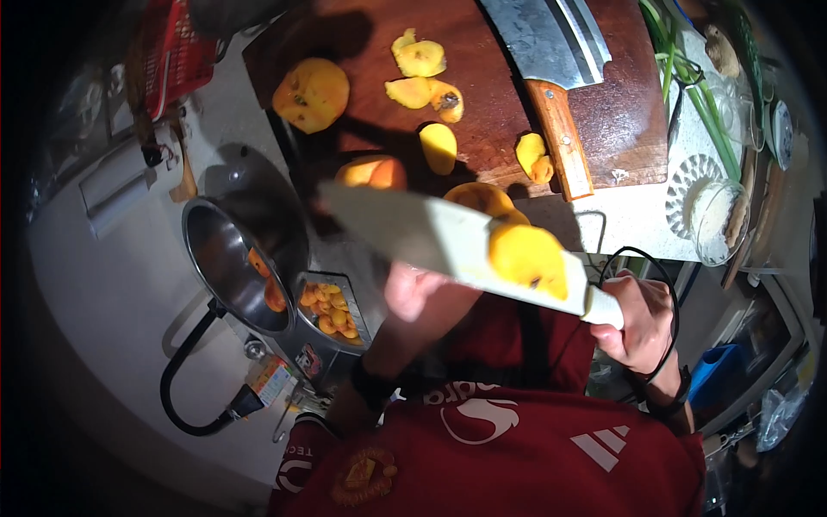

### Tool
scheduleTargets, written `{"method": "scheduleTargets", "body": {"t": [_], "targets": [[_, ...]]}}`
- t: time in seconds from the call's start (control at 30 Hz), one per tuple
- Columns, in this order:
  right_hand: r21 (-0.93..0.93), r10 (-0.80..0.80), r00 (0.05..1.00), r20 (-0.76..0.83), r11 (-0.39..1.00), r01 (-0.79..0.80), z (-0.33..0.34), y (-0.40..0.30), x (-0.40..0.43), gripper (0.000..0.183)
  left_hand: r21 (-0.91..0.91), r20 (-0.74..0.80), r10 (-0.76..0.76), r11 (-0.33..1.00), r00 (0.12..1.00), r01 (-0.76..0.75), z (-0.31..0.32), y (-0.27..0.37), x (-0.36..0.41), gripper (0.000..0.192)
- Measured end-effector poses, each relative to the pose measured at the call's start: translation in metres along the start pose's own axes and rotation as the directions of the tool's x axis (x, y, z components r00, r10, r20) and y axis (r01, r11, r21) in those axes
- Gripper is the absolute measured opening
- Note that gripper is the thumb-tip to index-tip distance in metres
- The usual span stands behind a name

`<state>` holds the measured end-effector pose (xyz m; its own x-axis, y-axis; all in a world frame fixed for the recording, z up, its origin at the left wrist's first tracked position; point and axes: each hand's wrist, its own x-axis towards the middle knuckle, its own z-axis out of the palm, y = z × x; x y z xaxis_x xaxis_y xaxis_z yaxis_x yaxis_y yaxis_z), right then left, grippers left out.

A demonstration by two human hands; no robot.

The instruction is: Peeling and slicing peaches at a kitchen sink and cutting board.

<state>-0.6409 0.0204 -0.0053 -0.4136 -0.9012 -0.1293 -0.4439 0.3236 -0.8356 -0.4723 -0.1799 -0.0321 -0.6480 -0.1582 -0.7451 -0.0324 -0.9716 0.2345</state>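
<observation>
My right hand (636, 316) grips the pale handle of a broad kitchen knife (413, 226), its blade raised near the board's front edge. A yellow-orange fruit slice (530, 262) lies against the blade near the handle. Behind the blade is my left hand (420, 291), blurred and partly hidden; whether it holds anything does not show. Beyond the blade, partly covered, are an orange fruit piece (371, 172) and another cut piece (481, 197). A large fruit piece (311, 95) and several thin slices (439, 148) lie on the dark red wooden cutting board (368, 48).
A cleaver (555, 58) with a wooden handle rests on the board. Left are a steel bowl (223, 258) holding orange pieces and a container (358, 310) full of fruit. A red basket (181, 58) stands at upper left. Green onions (707, 123) and a glass bowl (717, 223) sit right.
</observation>
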Motion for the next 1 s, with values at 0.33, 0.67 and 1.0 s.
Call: {"method": "scheduleTargets", "body": {"t": [0.33, 0.67, 1.0], "targets": [[-0.075, 0.012, 0.993, 0.116, 0.997, -0.003, 0.014, 0.036, 0.002, 0.042, -0.177, 0.275, -0.109, 0.971, 0.955, 0.161, -0.003, -0.016, 0.028, 0.086], [-0.112, 0.038, 0.986, 0.16, 0.994, -0.02, 0.02, 0.048, 0.001, 0.04, 0.048, 0.116, -0.21, 0.977, 0.971, 0.206, -0.004, -0.008, 0.029, 0.084], [-0.102, 0.1, 0.967, 0.234, 0.992, -0.078, 0.017, 0.044, 0.009, 0.038, 0.188, 0.063, -0.161, 0.971, 0.985, 0.146, -0.008, -0.013, 0.032, 0.077]]}}
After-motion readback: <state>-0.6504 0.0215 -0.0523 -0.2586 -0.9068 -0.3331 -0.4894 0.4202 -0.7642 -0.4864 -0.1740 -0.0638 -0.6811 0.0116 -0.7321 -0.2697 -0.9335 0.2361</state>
